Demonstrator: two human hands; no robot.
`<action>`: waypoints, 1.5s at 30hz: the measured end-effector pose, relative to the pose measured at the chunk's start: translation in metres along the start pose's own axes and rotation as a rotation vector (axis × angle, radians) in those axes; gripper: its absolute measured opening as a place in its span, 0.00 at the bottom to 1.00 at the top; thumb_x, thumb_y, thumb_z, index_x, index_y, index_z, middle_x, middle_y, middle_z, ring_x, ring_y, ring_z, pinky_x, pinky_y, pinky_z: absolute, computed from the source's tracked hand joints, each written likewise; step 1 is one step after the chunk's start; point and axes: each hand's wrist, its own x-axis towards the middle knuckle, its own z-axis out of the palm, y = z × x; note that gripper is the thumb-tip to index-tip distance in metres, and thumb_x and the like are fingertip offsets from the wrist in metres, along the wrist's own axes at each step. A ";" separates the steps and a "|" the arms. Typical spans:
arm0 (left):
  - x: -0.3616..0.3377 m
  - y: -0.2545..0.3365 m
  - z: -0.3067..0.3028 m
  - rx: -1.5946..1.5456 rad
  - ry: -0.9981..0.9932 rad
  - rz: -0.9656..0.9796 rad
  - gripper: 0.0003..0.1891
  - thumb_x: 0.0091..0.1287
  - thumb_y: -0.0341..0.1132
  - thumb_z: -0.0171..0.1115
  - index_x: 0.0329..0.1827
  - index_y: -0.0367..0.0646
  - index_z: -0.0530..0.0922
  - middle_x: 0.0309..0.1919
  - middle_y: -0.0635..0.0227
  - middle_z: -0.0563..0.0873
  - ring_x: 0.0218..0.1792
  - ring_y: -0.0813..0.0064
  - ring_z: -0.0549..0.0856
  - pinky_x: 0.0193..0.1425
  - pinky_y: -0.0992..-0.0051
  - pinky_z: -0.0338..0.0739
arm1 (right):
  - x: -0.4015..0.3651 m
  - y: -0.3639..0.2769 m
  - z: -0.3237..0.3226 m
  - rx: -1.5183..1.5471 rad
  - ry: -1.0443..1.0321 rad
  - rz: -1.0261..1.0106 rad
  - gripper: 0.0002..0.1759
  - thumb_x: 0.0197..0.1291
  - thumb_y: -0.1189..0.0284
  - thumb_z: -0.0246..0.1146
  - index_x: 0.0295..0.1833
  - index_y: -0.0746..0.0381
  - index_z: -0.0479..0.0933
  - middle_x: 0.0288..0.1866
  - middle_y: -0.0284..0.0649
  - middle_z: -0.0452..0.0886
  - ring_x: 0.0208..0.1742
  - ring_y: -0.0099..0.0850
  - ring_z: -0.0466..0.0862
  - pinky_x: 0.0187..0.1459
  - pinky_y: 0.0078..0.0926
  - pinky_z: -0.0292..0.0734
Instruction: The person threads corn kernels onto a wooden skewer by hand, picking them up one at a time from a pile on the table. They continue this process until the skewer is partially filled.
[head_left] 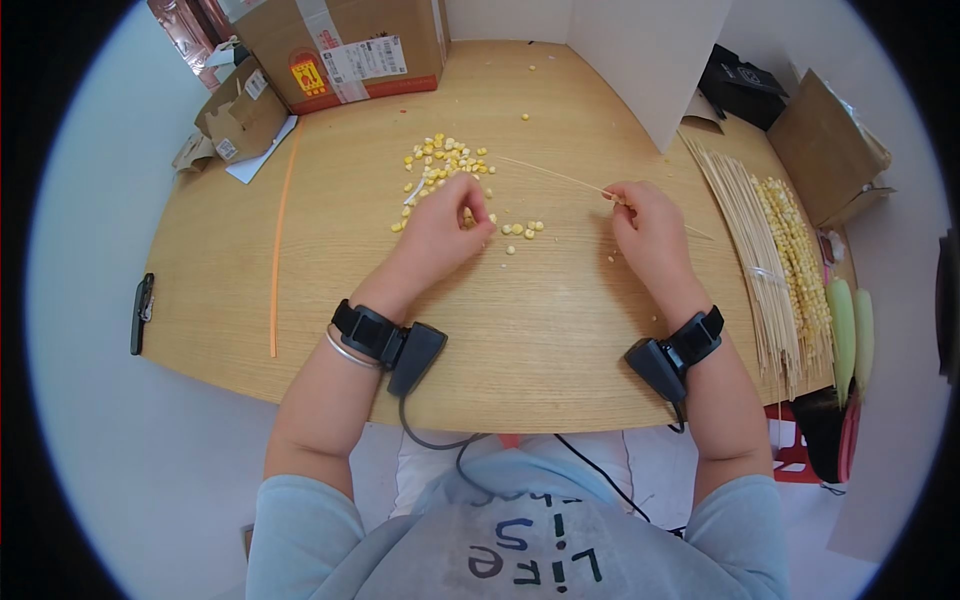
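Observation:
Loose yellow corn kernels (455, 160) lie in a pile on the wooden table (400, 320), beyond my left hand. My left hand (445, 225) is over the near side of the pile, thumb and fingertips pinched together; what they hold, if anything, is too small to make out. Between the fingers of my right hand (648, 228) is a thin wooden skewer (550, 172), its bare far end pointing left toward the pile and its other end reaching past the hand to the right. Several kernels (525, 230) lie between my hands.
At the right lie a bundle of skewers (750, 230), skewers threaded with kernels (795, 260) and corn ears (842, 325). Cardboard boxes (390, 60) stand at the back left. An orange strip (282, 250) runs along the left; a white panel (650, 70) rises at the back right.

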 end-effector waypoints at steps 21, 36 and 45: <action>0.014 -0.028 -0.020 -1.022 0.227 -0.363 0.10 0.63 0.21 0.59 0.39 0.42 0.67 0.34 0.60 0.81 0.37 0.69 0.86 0.39 0.77 0.83 | -0.001 -0.001 0.002 0.038 -0.115 -0.095 0.09 0.54 0.76 0.58 0.39 0.60 0.82 0.30 0.40 0.79 0.32 0.38 0.78 0.38 0.36 0.72; 0.014 -0.028 -0.020 -1.091 0.156 -0.373 0.09 0.63 0.21 0.60 0.38 0.42 0.69 0.37 0.58 0.82 0.42 0.65 0.86 0.44 0.77 0.85 | -0.001 -0.012 -0.002 0.082 -0.198 -0.121 0.09 0.58 0.70 0.61 0.39 0.63 0.83 0.29 0.43 0.80 0.31 0.39 0.79 0.36 0.33 0.74; 0.014 -0.029 -0.019 -1.130 0.112 -0.343 0.10 0.62 0.20 0.60 0.38 0.44 0.69 0.38 0.59 0.82 0.41 0.67 0.85 0.45 0.75 0.84 | -0.002 -0.012 -0.002 0.040 -0.225 -0.136 0.09 0.59 0.69 0.60 0.38 0.62 0.83 0.30 0.42 0.80 0.34 0.39 0.79 0.38 0.36 0.72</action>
